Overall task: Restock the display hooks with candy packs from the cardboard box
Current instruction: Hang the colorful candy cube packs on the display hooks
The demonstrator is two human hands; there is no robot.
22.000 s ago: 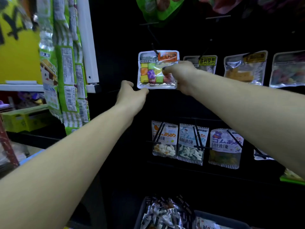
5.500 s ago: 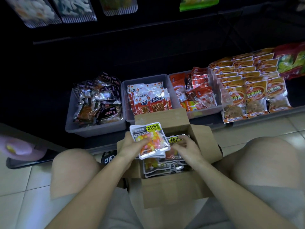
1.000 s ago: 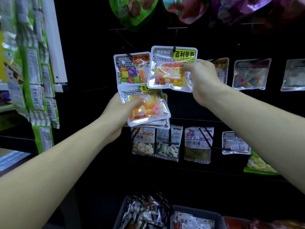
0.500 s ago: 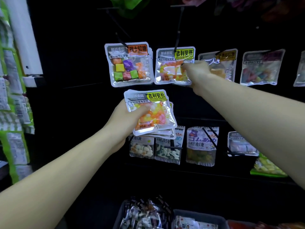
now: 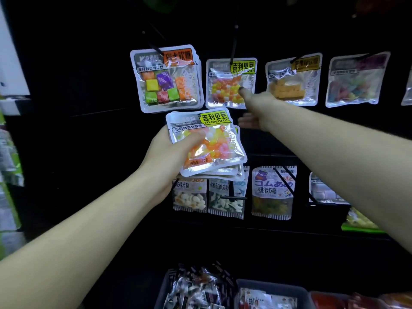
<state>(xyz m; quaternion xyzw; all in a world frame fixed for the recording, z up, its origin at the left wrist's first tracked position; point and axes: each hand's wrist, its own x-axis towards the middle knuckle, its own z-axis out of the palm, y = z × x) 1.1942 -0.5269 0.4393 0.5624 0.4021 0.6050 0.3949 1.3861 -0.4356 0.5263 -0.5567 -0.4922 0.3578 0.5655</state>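
Note:
A jellybean candy pack [image 5: 225, 85] with a yellow label hangs on a black display hook [image 5: 234, 41] in the upper row. My right hand [image 5: 256, 105] is just below its lower right corner with the thumb up against the pack's edge. Its fingers are spread loosely beneath the pack and hold nothing. My left hand [image 5: 167, 152] grips a stack of several identical jellybean packs [image 5: 211, 143], thumb across the front of the top one, below the hung pack. The cardboard box is out of view.
Cube-candy packs [image 5: 165, 79] hang left of the jellybean hook; two other clear packs [image 5: 292, 81] [image 5: 356, 81] hang to the right. A lower row of gummy packs [image 5: 272, 192] hangs on protruding hooks. Grey bins of snacks [image 5: 196, 288] sit at the bottom. Green packets line the left edge.
My right hand slid the jellybean pack onto the hook, let it go and drew back slightly below it. My left hand keeps its stack and has hardly moved.

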